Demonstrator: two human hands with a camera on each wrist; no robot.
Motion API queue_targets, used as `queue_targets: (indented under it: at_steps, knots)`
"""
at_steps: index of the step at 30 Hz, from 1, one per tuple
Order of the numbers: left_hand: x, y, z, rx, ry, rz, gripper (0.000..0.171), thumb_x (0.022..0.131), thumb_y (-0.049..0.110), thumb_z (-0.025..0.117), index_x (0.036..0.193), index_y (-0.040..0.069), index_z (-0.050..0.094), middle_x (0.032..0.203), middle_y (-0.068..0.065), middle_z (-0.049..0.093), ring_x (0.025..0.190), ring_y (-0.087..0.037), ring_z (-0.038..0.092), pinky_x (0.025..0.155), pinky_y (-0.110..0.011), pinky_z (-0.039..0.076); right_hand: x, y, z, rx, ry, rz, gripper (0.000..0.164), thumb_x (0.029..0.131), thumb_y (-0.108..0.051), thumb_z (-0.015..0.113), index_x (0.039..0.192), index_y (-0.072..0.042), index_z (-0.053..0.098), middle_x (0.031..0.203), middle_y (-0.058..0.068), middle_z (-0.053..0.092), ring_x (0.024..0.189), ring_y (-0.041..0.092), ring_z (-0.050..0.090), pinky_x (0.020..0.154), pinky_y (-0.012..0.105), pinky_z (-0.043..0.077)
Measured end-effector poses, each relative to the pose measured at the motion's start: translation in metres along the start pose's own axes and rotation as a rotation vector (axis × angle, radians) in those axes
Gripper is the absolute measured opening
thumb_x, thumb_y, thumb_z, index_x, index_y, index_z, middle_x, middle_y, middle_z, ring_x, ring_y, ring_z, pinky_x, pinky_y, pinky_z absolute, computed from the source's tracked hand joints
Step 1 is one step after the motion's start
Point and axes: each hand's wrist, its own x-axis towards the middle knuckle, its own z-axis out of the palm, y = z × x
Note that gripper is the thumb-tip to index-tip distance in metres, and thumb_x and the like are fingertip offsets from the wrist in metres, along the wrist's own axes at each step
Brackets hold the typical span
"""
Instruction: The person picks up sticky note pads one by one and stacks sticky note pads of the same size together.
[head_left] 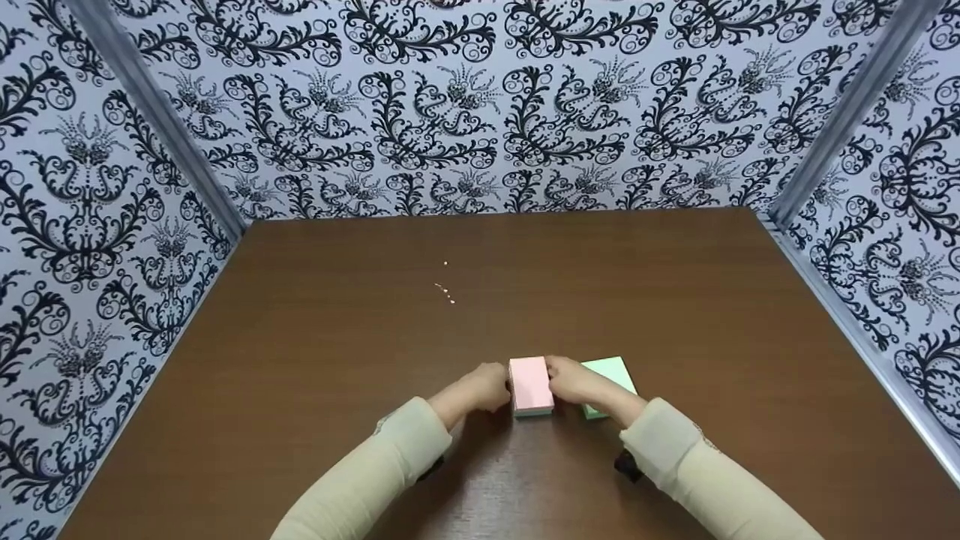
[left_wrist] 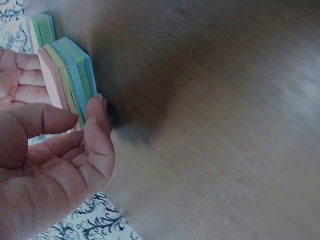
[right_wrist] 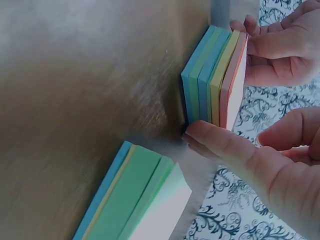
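Observation:
A stack of coloured sticky note pads [head_left: 531, 384], pink on top, sits between the two hands. Yellow, green and blue layers show along its side in both wrist views. At its left side is my left hand [head_left: 489, 386], fingers loosely bent and fingertips at the edge [left_wrist: 70, 165]. From the other side my right hand [head_left: 576, 382] touches the stack with an extended finger, its thumb standing apart in the right wrist view [right_wrist: 270, 170]. A second stack of pads, green on top [head_left: 613, 375], lies just right of the right hand, partly covered by that forearm.
Both stacks are on a brown wooden table [head_left: 360, 322]. Small white specks [head_left: 448, 295] mark its surface farther back. Patterned panels [head_left: 465, 105] with grey metal posts [head_left: 161, 112] enclose the back and sides.

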Motion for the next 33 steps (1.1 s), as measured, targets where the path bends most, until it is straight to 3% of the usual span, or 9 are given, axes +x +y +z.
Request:
queue_targets:
  at_steps: [3,11,14,18,24,29,33]
  knots:
    - [-0.011,0.007,-0.005,0.137,-0.056,0.024,0.023,0.075,-0.004,0.051,0.056,0.008,0.045,0.057,0.0,0.045,0.049,-0.012,0.039,0.045,-0.021,0.031,-0.009,0.001,0.001,0.011,-0.005,-0.005,0.044,0.091,0.0,0.04,0.134,0.008,0.038,0.137,0.026,0.039,0.128,0.039,0.034,0.102,0.05,0.03]
    - [-0.02,0.008,0.002,0.184,-0.111,0.05,0.031,0.077,-0.002,0.053,0.058,0.012,0.034,0.064,0.001,0.041,0.059,-0.014,0.036,0.054,-0.026,0.032,-0.018,0.002,0.004,-0.002,-0.011,0.023,0.044,0.086,0.004,0.042,0.13,0.008,0.042,0.131,0.026,0.045,0.122,0.036,0.043,0.095,0.048,0.037]
    - [-0.022,0.008,0.005,0.186,-0.115,0.044,0.026,0.078,-0.002,0.054,0.06,0.01,0.041,0.065,0.001,0.045,0.064,-0.014,0.045,0.075,-0.027,0.044,-0.018,0.003,0.005,-0.004,-0.033,0.0,0.043,0.087,0.004,0.041,0.13,0.006,0.043,0.133,0.027,0.043,0.122,0.038,0.041,0.097,0.05,0.034]
    - [-0.024,0.01,0.007,0.206,-0.111,0.031,0.017,0.078,0.0,0.055,0.064,0.007,0.05,0.069,0.0,0.054,0.076,-0.015,0.055,0.1,-0.035,0.035,-0.019,0.002,0.004,-0.033,-0.074,-0.036,0.045,0.088,0.004,0.037,0.133,0.007,0.039,0.135,0.03,0.038,0.126,0.045,0.033,0.101,0.054,0.029]
    - [-0.024,0.012,0.008,0.234,-0.099,0.023,0.012,0.077,0.002,0.056,0.066,0.006,0.055,0.07,-0.002,0.057,0.071,-0.016,0.052,0.088,-0.033,0.043,-0.018,0.0,0.006,-0.037,-0.04,-0.044,0.036,0.09,-0.001,0.044,0.126,0.004,0.047,0.13,0.025,0.046,0.122,0.039,0.041,0.098,0.051,0.035]
    - [-0.024,0.011,0.009,0.244,-0.082,0.048,0.008,0.076,0.002,0.056,0.069,0.003,0.059,0.072,-0.005,0.06,0.072,-0.017,0.055,0.089,-0.033,0.043,-0.019,-0.001,0.007,-0.043,-0.029,-0.054,0.035,0.092,-0.005,0.048,0.126,0.004,0.048,0.129,0.024,0.048,0.12,0.038,0.044,0.096,0.05,0.036]
    - [-0.029,0.009,0.008,0.255,-0.083,0.06,0.005,0.077,0.001,0.056,0.073,0.004,0.059,0.078,-0.006,0.063,0.082,-0.019,0.059,0.091,-0.032,0.042,-0.02,0.001,0.006,-0.081,-0.029,-0.023,0.039,0.09,0.001,0.042,0.129,0.006,0.044,0.132,0.026,0.044,0.124,0.041,0.039,0.098,0.051,0.034]
